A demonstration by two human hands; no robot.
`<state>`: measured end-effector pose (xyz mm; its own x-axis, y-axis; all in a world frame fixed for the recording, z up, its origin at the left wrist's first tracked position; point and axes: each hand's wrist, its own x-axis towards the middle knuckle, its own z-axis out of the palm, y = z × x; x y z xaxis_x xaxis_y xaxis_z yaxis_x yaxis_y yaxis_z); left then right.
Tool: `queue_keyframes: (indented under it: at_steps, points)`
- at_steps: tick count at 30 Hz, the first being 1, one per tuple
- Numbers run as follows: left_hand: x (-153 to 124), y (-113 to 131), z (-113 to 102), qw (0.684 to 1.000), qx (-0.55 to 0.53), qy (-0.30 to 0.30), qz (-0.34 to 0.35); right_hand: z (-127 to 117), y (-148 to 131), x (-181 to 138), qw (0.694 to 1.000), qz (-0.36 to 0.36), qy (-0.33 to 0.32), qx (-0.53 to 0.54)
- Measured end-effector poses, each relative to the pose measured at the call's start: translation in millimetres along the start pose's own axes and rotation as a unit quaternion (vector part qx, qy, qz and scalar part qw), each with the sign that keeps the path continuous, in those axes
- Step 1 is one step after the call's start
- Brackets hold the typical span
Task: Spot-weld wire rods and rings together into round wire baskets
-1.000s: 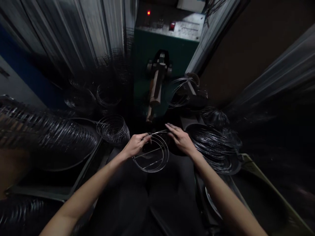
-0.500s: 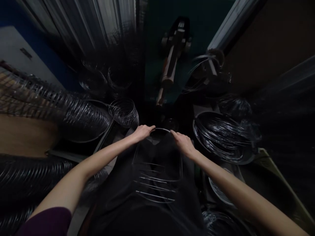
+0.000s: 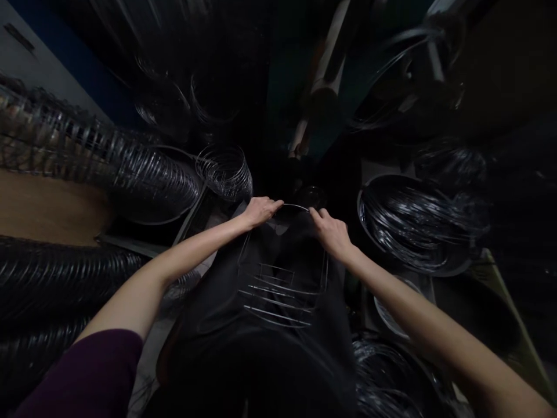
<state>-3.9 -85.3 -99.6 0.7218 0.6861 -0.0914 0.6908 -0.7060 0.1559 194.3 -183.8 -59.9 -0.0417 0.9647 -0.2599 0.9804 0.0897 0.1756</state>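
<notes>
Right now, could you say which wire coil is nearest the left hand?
The short coil just beyond the left hand; the longer stacks lie farther left.

The wire frame (image 3: 277, 315) is smooth, shiny metal, the dark lap cloth (image 3: 261, 363) matt.

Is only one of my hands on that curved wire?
No, your left hand and right hand both hold the curved wire, with a stretch of it showing between them.

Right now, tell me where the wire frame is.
In the head view, the wire frame is near the centre over the dark-clothed lap, its far edge between the left hand and right hand.
</notes>
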Motion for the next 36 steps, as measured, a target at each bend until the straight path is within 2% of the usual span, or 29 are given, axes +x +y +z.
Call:
queue_keyframes:
  at_steps: [6, 12, 20, 23, 27, 31, 36]
  points:
    - [2, -2, 12, 0.998, -0.055, -0.017, -0.006, 15, -5, 9, 0.999, -0.017, -0.039, -0.003]
    - [8, -3, 19, 0.996, -0.079, -0.028, 0.003, 36, -1, 15, 0.997, 0.018, -0.064, 0.025]
    - [3, -4, 11, 0.996, -0.084, -0.035, -0.002, 26, -4, 13, 0.998, 0.02, -0.058, 0.021]
    - [3, -10, -6, 0.995, -0.094, -0.011, 0.005, 8, -3, 16, 0.999, 0.002, -0.051, 0.006]
    - [10, -21, -52, 0.997, -0.062, 0.04, 0.007, -30, 5, 30, 1.0, 0.002, -0.011, -0.011]
    - [22, -31, -93, 0.997, -0.053, 0.049, 0.01, -67, 14, 45, 1.0, -0.006, 0.017, -0.01]
    - [39, -39, -112, 0.996, -0.037, 0.086, 0.004, -91, 23, 58, 0.999, -0.003, 0.033, 0.0]
